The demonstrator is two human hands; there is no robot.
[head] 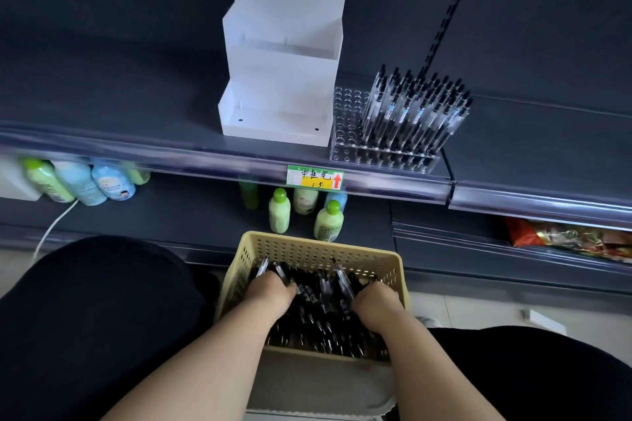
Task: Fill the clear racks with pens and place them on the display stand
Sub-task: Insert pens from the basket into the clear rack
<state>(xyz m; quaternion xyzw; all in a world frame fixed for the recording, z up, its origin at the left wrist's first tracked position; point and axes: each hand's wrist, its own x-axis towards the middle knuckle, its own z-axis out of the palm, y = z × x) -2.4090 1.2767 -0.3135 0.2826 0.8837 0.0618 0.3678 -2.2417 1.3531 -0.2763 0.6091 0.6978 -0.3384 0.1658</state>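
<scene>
Lower centre, L hand & R hand dig into basket of pens, fingertips buried so clamp can't tell; pens prob light, stiff, slick: bunch mid-barrel.

Dark grey metal shelving unit, back panel fitted with a black slotted upright. A clear plastic price rail edges the upper shelf and bears a green-and-yellow paper tag. Lower shelf: pale green plastic bottles, light blue bottles, red crinkled packets. A white cable hangs at left above the pale tiled floor.
</scene>
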